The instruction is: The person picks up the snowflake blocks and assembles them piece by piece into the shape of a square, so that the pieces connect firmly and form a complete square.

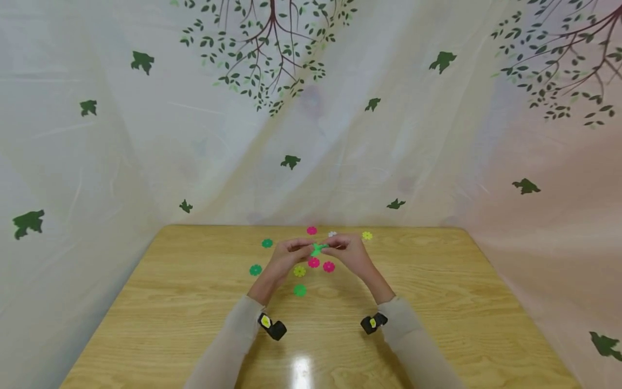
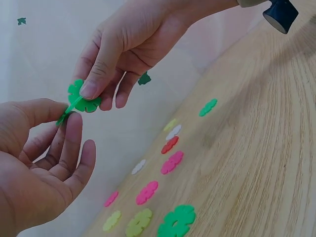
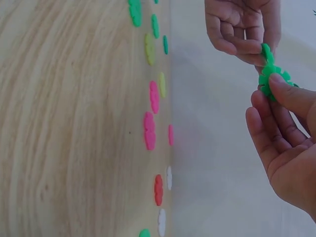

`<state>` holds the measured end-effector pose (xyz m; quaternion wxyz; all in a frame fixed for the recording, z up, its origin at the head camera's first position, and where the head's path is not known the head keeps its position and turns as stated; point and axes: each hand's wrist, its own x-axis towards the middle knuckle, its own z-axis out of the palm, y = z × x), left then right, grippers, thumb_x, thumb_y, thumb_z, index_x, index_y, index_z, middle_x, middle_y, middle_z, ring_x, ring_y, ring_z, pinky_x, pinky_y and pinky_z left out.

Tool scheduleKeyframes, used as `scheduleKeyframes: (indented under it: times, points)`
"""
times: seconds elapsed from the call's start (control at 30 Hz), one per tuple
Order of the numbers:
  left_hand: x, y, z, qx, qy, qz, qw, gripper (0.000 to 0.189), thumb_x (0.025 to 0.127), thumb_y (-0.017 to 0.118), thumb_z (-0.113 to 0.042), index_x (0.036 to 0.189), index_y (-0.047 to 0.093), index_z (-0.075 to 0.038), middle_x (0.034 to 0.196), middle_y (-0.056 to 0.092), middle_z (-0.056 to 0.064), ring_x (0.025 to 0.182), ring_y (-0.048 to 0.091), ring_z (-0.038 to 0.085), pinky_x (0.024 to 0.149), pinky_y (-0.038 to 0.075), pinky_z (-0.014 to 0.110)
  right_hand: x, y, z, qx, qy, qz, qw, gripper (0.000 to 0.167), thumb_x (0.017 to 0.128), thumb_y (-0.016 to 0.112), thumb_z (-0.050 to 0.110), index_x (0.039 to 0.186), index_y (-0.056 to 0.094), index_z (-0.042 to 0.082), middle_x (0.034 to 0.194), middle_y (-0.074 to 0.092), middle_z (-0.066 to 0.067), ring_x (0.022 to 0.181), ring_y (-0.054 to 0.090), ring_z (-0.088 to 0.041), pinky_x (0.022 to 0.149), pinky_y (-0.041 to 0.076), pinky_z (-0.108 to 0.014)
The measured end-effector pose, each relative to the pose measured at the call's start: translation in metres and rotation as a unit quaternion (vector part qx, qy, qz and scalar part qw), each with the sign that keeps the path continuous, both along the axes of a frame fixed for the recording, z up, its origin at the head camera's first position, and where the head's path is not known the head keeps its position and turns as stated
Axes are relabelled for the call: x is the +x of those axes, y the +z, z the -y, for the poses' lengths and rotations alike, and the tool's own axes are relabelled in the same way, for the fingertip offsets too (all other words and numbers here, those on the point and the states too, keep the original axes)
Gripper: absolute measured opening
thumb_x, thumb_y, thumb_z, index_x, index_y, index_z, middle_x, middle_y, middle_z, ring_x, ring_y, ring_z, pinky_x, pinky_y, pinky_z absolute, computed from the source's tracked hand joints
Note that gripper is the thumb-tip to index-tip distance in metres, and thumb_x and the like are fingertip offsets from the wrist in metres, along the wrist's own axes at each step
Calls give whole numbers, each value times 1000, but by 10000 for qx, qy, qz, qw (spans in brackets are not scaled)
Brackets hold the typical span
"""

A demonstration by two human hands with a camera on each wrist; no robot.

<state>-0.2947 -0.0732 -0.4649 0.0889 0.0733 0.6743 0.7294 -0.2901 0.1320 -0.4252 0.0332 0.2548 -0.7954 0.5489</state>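
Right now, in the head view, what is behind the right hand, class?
A white flower-shaped piece shows just beyond the right hand, partly covered. Whatever else lies directly behind that hand cannot be seen there.

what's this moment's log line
left hand: pinches green flower disc | right hand: pinches second green flower disc | table: loose flower discs

My right hand partly hides a green flower piece; the head view's bottom edge crops my sleeves.
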Motion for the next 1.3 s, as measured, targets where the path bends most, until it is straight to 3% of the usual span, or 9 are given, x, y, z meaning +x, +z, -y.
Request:
scheduleKeyframes:
  times: [0.13,0.33,0.47,0.6,0.9,1.07,1.3]
  points:
    - [-2,-2,3,52,0,35,10000,35,99,65,-10,131,64,5,99,67,-2,88,68,10,86,60,27,-10,-12,2,286,-95,30,9995,19,92,73,2,108,74,-8,104,75,-24,92,71,-28,78,58,-24]
    - [-9,-4,8,131,161,-21,9998,34,98,65,-7,130,64,6,97,65,0,86,68,11,88,61,31,-26,-18,-3,614,-49,68,9981,31,91,76,10,119,71,-3,109,74,-21,101,71,-34,87,59,-43]
    - [-9,-8,13,95,275,142,9995,37,99,65,-5,133,61,8,96,64,0,85,68,11,84,61,26,-34,-20,-12,1022,75,49,9947,31,90,78,12,117,72,-3,100,76,-17,93,72,-29,84,59,-38]
    - [-8,-15,17,146,257,286,9992,40,99,64,-3,136,57,11,97,64,1,87,68,12,81,60,22,-42,-28,-20,1487,359,326,9877,28,89,78,6,113,72,-7,93,75,-18,85,70,-20,77,58,-27]
    - [-4,-20,23,42,245,419,9988,39,98,66,-6,135,60,8,100,59,2,91,69,16,94,60,36,-56,-41,-24,2501,877,661,9620,20,85,78,1,104,74,-4,82,70,-9,74,61,-9,70,55,-26]
    - [-4,-20,24,116,276,462,9985,37,98,67,-8,133,62,6,101,61,3,98,71,24,94,60,37,-59,-47,-22,2764,858,790,9539,19,83,80,1,101,75,0,81,70,-5,74,60,-9,68,52,-24]
    - [-6,-25,26,98,173,462,9987,41,99,66,-7,136,57,9,100,65,1,94,71,18,93,60,36,-60,-55,-18,2804,786,936,9521,18,82,82,2,97,74,2,80,68,-3,74,59,-12,67,50,-25]
